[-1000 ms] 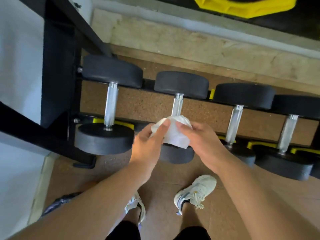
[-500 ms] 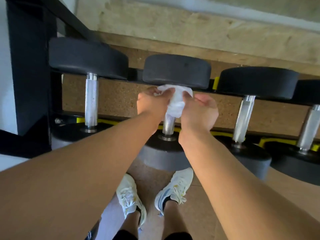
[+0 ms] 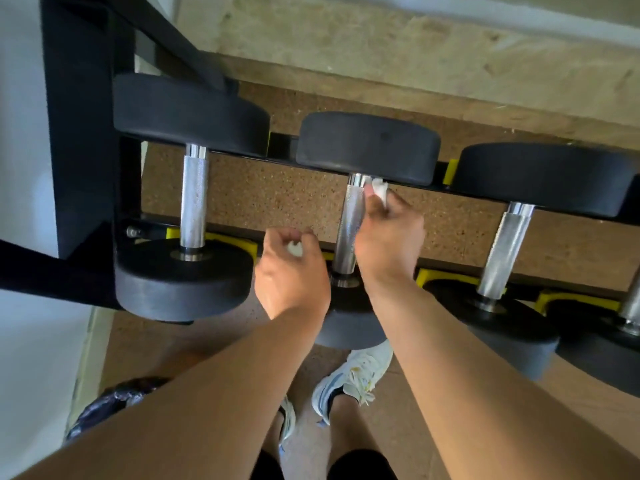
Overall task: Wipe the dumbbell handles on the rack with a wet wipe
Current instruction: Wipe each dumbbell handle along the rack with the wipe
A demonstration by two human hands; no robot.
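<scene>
Second dumbbell handle (image 3: 349, 223) from the left sat on the rack (image 3: 86, 133), knurled steel, running between its far black weight (image 3: 367, 147) and its near weight (image 3: 346, 327). Right hand (image 3: 389, 237) was against the handle's right side, fingers (image 3: 377, 199) closed on a white wet wipe (image 3: 380, 190), a bit of it poking out near the handle's top end just under the far weight. Left hand (image 3: 291, 271) was just left of the handle, not touching it, fingers curled shut around a small white scrap (image 3: 295, 249), cannot tell if it's part of the same wipe. Leftmost dumbbell (image 3: 194, 202) lay beside the black rack upright, its handle bare. Third dumbbell (image 3: 502, 251) to the right, handle bare too, and a fourth one (image 3: 633, 306) cut off at the frame edge. Yellow cradles (image 3: 446, 277) showed under the near weights. Cork-coloured floor (image 3: 263, 199) visible behind the handles. White sneakers (image 3: 353, 375) below, between both forearms. Dark crumpled bag (image 3: 114, 400) lay on the floor at lower left.
</scene>
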